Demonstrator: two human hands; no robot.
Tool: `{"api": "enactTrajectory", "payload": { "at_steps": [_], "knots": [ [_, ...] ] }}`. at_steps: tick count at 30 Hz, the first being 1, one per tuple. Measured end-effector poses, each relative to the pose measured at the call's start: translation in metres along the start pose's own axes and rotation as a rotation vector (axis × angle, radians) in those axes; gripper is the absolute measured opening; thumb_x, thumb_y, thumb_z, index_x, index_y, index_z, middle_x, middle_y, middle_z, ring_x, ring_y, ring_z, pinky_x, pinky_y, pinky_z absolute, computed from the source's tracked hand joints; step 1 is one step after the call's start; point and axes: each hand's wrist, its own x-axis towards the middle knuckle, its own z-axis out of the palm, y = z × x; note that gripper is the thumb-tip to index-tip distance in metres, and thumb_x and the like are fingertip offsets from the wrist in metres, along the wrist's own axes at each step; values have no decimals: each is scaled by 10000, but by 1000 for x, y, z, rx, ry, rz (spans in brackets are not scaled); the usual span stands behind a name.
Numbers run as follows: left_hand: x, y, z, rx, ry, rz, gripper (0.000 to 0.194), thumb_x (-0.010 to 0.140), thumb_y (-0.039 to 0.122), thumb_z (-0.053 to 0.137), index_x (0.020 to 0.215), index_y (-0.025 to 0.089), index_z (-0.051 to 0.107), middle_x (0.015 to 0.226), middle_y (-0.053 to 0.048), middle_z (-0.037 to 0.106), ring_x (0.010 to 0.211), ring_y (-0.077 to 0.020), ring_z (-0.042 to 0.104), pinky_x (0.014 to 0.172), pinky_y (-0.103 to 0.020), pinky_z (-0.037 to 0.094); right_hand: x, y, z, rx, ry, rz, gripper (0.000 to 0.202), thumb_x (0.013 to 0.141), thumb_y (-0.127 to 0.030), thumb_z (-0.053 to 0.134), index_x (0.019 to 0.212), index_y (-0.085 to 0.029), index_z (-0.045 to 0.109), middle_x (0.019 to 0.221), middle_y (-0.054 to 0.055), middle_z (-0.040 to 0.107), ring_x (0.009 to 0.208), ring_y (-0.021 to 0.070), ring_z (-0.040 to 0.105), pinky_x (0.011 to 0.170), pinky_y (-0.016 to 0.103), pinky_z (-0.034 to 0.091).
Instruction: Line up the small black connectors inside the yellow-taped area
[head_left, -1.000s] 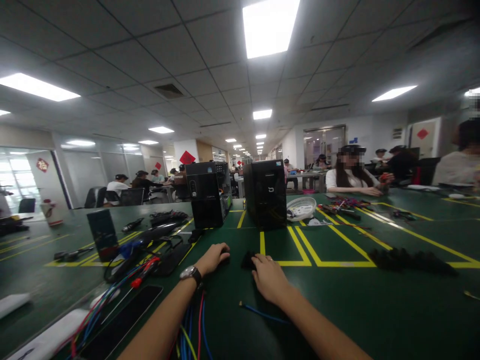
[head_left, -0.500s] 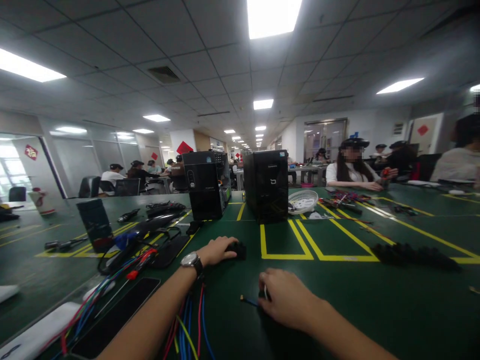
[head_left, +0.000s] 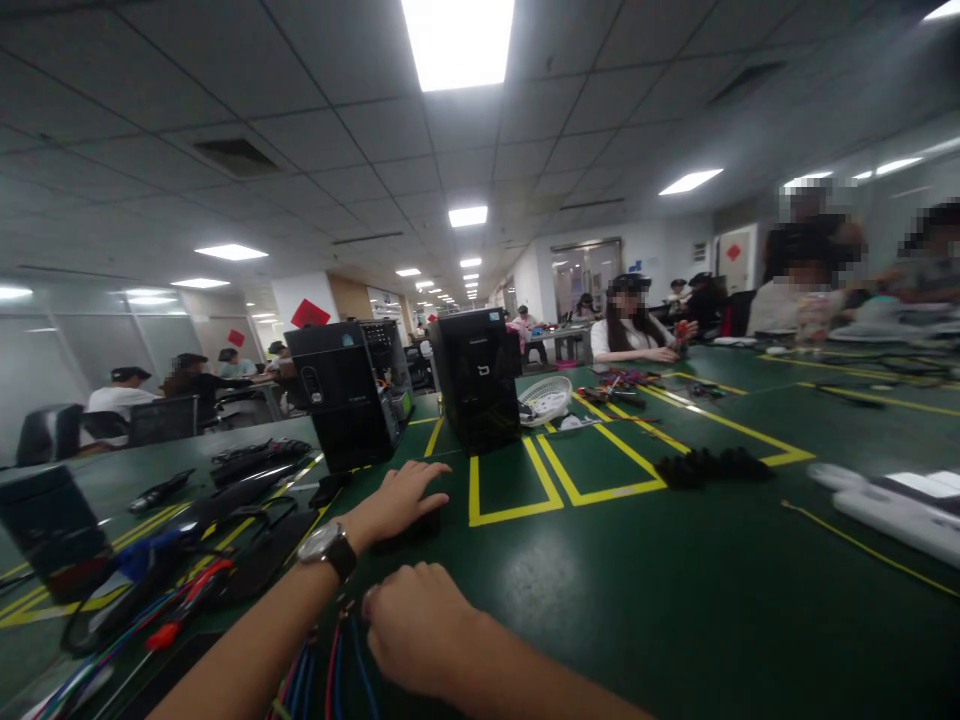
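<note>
Since half a second earlier the right hand (head_left: 420,625) had drawn back toward the body and lay curled in a loose fist above the coloured wires (head_left: 330,665); whether it held anything could not be told. The left hand (head_left: 397,497), a wristwatch (head_left: 328,547) on its wrist, had stayed forward, its fingers spread flat over a small black object (head_left: 412,525) on the green table (head_left: 675,600), mostly covering it. The view had also swung rightward.

Just beyond the left hand ran the yellow floor-style markings (head_left: 510,512). Two black computer towers (head_left: 341,405) stood behind them, side by side, blocking the far view. A white basket (head_left: 546,398) sat just right of the towers. To the left, black cables and tools (head_left: 247,470) lay in a heap, with a red-handled tool (head_left: 169,632) near the forearm. A row of dark pieces (head_left: 712,466) lay to the right, and white power strips (head_left: 892,505) at the far right edge. Other people sat at the tables beyond
</note>
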Motion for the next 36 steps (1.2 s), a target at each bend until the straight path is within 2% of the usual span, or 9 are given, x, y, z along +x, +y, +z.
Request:
{"api": "enactTrajectory", "payload": {
  "at_steps": [3,6,10,14,19,23,30,33,36],
  "knots": [
    [25,27,16,-61,-42,78,316,850,425,437,993,225,635,1005,-68,663,945,-231,575,841,-345,394,-54,48,-35,-82,88,87,183,792,-238,475,845,-166,635,790,77,707,663,233,659,554,323,505],
    [60,66,48,-141,-43,137,305,874,293,357,967,206,634,788,-49,686,746,-198,613,721,-307,426,-137,124,-70,-142,145,419,253,828,-149,402,912,-193,637,881,60,694,816,212,646,731,330,504],
    [121,134,100,-288,47,230,429,839,241,398,1260,190,469,1138,-98,624,1047,-215,554,899,-313,386,-255,216,-96,-468,134,831,380,827,-116,385,1148,-50,577,1099,190,617,1034,301,557,887,430,448],
    [180,203,148,-409,51,272,692,768,482,531,1332,105,393,1338,-178,477,1226,-295,414,1008,-373,310,-322,258,-97,-603,104,1073,418,828,-116,367,1194,-29,551,1195,229,566,1113,370,502,861,496,441],
    [216,256,189,-506,16,257,686,679,528,622,1219,122,501,1295,-205,495,1206,-380,396,962,-503,301,-330,263,-91,-390,154,1106,392,838,-91,317,1108,-110,601,1080,164,614,1040,292,554,879,434,430],
    [209,266,190,-583,44,255,478,568,384,748,948,158,566,1050,-144,590,1025,-341,492,855,-457,365,-329,262,-92,-277,229,1069,348,871,-167,320,1041,-147,623,1012,136,612,991,261,567,873,406,421],
    [129,223,152,-909,22,258,514,605,160,662,1004,243,348,883,-5,563,735,-165,583,562,-238,415,-332,261,-95,-300,294,1042,269,850,-301,354,826,-193,599,880,116,584,850,288,572,754,427,408],
    [85,198,134,-1380,-94,80,706,570,147,665,1101,272,217,991,-42,567,614,-180,641,540,-297,470,-297,241,-92,-54,364,960,294,868,-347,290,853,-204,547,837,93,601,801,258,587,753,400,399],
    [42,177,115,-1621,-66,-96,973,513,124,725,1243,304,107,1079,-91,556,626,-244,684,584,-362,500,-242,194,-78,344,398,809,324,883,-442,260,785,-223,477,698,18,556,680,187,567,683,317,406]
  ]
}}
